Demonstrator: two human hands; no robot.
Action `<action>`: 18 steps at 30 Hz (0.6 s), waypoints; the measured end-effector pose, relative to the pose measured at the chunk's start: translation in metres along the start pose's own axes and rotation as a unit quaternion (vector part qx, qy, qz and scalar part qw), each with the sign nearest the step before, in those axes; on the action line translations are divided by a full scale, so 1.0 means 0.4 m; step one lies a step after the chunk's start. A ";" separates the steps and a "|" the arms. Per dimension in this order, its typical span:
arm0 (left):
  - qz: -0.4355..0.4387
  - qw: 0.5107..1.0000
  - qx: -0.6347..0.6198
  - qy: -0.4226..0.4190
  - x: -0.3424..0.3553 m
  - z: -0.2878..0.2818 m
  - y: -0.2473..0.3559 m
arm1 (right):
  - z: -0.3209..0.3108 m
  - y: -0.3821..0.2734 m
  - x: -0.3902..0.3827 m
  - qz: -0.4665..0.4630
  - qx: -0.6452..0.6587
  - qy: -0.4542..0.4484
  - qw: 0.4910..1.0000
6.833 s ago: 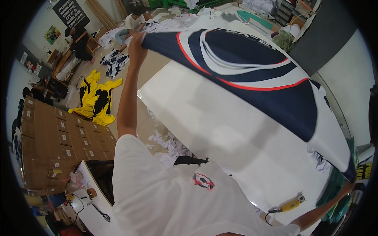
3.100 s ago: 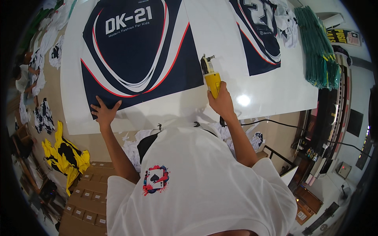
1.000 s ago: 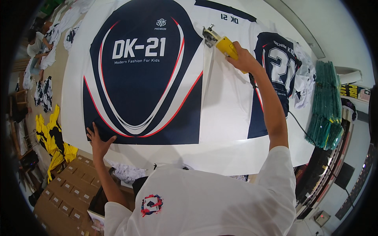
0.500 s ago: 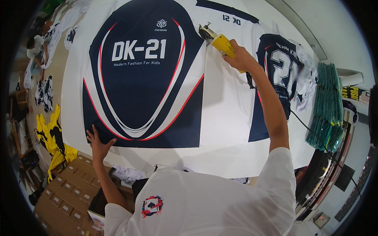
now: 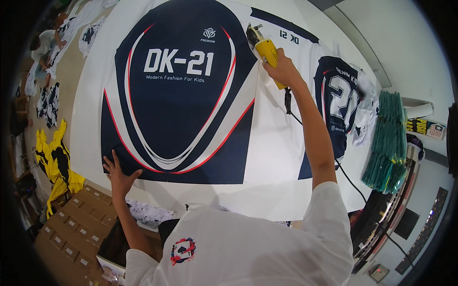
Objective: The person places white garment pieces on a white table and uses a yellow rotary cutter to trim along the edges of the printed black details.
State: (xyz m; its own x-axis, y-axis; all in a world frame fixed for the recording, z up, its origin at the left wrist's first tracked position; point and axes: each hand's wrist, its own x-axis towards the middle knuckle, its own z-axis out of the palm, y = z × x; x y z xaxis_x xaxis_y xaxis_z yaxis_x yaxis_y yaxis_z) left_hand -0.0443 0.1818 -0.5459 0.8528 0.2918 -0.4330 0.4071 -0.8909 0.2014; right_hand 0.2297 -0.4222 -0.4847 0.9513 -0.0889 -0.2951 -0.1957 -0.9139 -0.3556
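Note:
A large navy fabric panel (image 5: 176, 109) with white and red curved stripes and white printing lies flat on white sheet material. My left hand (image 5: 121, 177) rests on its lower left corner, fingers spread. My right hand (image 5: 285, 70) grips a yellow electric fabric cutter (image 5: 267, 51), its metal head (image 5: 254, 34) at the panel's curved upper right edge. A black cord (image 5: 299, 118) trails from the cutter's rear, passing behind my right forearm. Farther right, partly hidden by that arm, lies another navy printed piece (image 5: 329, 74).
Stacked teal packets (image 5: 384, 143) stand at the table's right edge, beside a heap of white cloth (image 5: 366, 126). Brown cartons (image 5: 71, 229) and yellow-black garments (image 5: 59, 164) lie at lower left. Far left, another person (image 5: 45, 47) sits among fabric pieces.
My right hand has moved the cutter farther up along the panel's right edge and turned it more upright. My left hand stays on the corner. The whole view has shifted slightly.

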 end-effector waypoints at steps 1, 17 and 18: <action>-0.002 1.000 0.002 0.000 -0.001 -0.002 0.002 | 0.000 -0.010 0.009 0.003 0.001 0.005 1.000; -0.017 1.000 0.012 -0.008 -0.003 -0.008 0.014 | -0.044 -0.072 0.197 -0.003 -0.031 -0.008 0.999; -0.016 1.000 0.011 -0.007 -0.004 -0.009 0.015 | -0.046 -0.074 0.212 -0.005 -0.033 -0.010 0.999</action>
State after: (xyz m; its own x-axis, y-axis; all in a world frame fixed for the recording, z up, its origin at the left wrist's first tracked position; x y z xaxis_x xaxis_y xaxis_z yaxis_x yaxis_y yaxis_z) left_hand -0.0420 0.1775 -0.5410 0.8354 0.3152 -0.4503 0.4258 -0.8891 0.1677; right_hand 0.3207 -0.4100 -0.4828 0.9480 -0.0728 -0.3099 -0.1700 -0.9388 -0.2997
